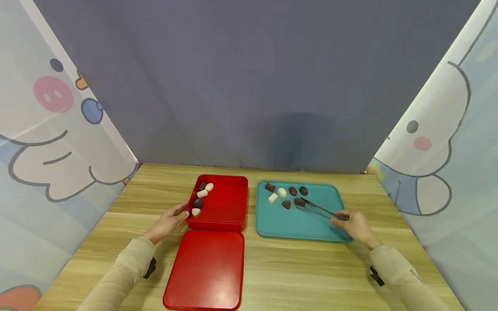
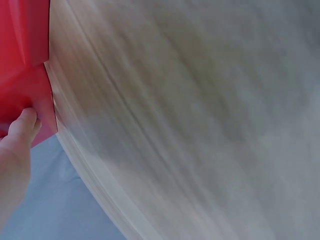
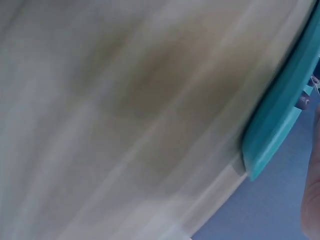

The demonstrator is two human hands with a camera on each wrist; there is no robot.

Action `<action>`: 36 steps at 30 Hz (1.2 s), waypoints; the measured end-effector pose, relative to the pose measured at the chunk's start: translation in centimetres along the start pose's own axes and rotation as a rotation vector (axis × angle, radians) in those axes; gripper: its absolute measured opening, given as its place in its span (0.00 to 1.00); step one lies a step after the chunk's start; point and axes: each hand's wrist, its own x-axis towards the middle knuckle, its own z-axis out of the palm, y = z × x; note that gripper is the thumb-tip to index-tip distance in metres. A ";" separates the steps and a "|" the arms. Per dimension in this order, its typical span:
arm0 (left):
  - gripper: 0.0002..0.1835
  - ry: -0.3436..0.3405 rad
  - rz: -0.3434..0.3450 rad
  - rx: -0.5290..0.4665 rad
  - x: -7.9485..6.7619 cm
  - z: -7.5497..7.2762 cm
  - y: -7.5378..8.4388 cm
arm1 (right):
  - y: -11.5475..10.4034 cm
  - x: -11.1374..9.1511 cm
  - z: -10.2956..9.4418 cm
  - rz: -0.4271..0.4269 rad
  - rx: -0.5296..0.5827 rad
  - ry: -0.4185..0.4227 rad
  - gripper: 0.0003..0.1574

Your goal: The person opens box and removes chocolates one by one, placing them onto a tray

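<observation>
your right hand [image 1: 359,225] pinches the tongs [image 1: 323,208], thumb and fingers clamped on their rear end. the tips meet a dark chocolate [image 1: 299,202] on the blue tray [image 1: 280,222], though whether they grip it is hard to tell. six other chocolates [image 1: 273,198] lie near it. your left hand [image 1: 168,223] touches the left wall of the red box [image 1: 229,203], its fingers fairly straight. inside, five chocolates [image 1: 202,194] lie towards that wall; the red lid [image 1: 206,272] lies on the table [image 1: 292,272] just on your side of the box.

Place: curtained tabletop booth | grey backdrop [image 1: 210,86] | 2 cartoon-print side sheets [image 1: 435,147] | wood-grain table [image 1: 299,276]
</observation>
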 end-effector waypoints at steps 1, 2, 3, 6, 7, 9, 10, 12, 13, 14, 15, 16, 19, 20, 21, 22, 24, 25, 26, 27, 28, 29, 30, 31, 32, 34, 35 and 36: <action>0.32 0.000 -0.001 -0.002 0.0 0.0 0.0 | -0.1 0.0 -0.1 -0.003 -0.005 0.002 0.26; 0.32 -0.003 0.001 0.001 0.0 0.0 0.0 | -0.2 0.0 -0.1 -0.004 -0.007 0.003 0.26; 0.32 -0.009 0.003 -0.003 0.0 -0.1 0.0 | -0.3 0.1 -0.2 -0.002 -0.008 0.006 0.27; 0.31 -0.015 0.017 -0.004 0.0 -0.1 0.1 | -0.6 0.1 -0.5 -0.003 -0.015 0.020 0.27; 0.31 -0.018 0.019 -0.002 -0.1 -0.1 0.1 | -0.6 0.2 -0.5 -0.008 -0.016 0.029 0.26; 0.31 -0.014 0.017 0.002 -0.1 -0.1 0.2 | -0.8 0.3 -0.6 -0.008 -0.019 0.036 0.27; 0.31 -0.010 0.018 0.006 -0.1 -0.1 0.1 | -1.0 0.3 -0.6 -0.010 -0.017 0.040 0.26; 0.31 -0.009 0.016 0.018 -0.1 0.0 0.1 | -1.2 0.3 -0.6 -0.013 -0.016 0.048 0.27; 0.31 -0.004 0.012 0.015 0.0 0.0 0.0 | -1.4 0.3 -0.6 -0.013 -0.013 0.052 0.27; 0.31 0.003 0.005 0.010 0.0 0.0 0.0 | -1.5 0.3 -0.6 -0.012 -0.014 0.053 0.27; 0.31 0.007 0.004 0.008 0.0 0.1 0.0 | -1.7 0.4 -0.6 -0.010 -0.016 0.055 0.27; 0.31 0.005 0.007 0.011 0.1 0.1 0.0 | -2.0 0.4 -0.6 -0.010 -0.019 0.058 0.28; 0.31 0.013 0.004 0.001 0.1 0.0 0.0 | -2.8 0.7 -0.6 -0.008 -0.030 0.059 0.29; 0.31 0.009 0.007 0.008 0.1 0.0 0.0 | -3.1 0.9 -0.6 -0.009 -0.028 0.057 0.30; 0.31 0.007 0.010 0.009 0.0 0.0 0.0 | -3.5 1.0 -0.5 -0.015 -0.024 0.055 0.30; 0.31 0.002 0.014 0.008 0.0 0.0 0.0 | -3.8 1.2 -0.4 -0.018 -0.021 0.050 0.31; 0.31 0.004 0.014 0.007 0.0 0.0 0.1 | -4.4 1.5 -0.2 -0.021 -0.016 0.041 0.31; 0.32 0.002 0.014 0.004 -0.1 0.0 0.2 | -4.7 1.7 -0.1 -0.023 -0.013 0.038 0.30; 0.32 -0.001 0.014 0.005 -0.1 0.0 0.2 | -5.0 1.8 0.0 -0.024 -0.007 0.034 0.30; 0.32 0.001 0.010 0.000 -0.1 0.0 0.2 | -5.4 2.0 0.2 -0.024 -0.001 0.031 0.30; 0.32 -0.001 0.010 0.000 -0.1 0.0 0.2 | -5.7 2.1 0.3 -0.022 0.004 0.027 0.29; 0.32 -0.004 0.009 0.000 0.0 0.0 0.2 | -6.0 2.3 0.5 -0.023 0.011 0.024 0.29; 0.32 -0.006 0.009 -0.002 0.0 0.0 0.2 | -6.3 2.4 0.7 -0.027 0.020 0.018 0.29; 0.32 -0.002 0.004 -0.004 0.0 0.0 0.1 | -6.6 2.6 0.9 -0.031 0.034 0.009 0.29; 0.32 0.002 -0.001 -0.008 0.0 0.0 0.1 | -6.9 2.7 1.0 -0.035 0.044 0.001 0.29; 0.32 0.007 -0.007 -0.004 0.1 0.0 0.1 | -7.6 3.0 1.4 -0.042 0.066 -0.012 0.30; 0.32 0.007 -0.005 0.000 0.1 -0.1 0.1 | -7.9 3.2 1.6 -0.045 0.076 -0.017 0.30; 0.32 0.014 -0.009 -0.003 0.1 -0.1 0.1 | -8.1 3.3 1.8 -0.050 0.082 -0.023 0.30</action>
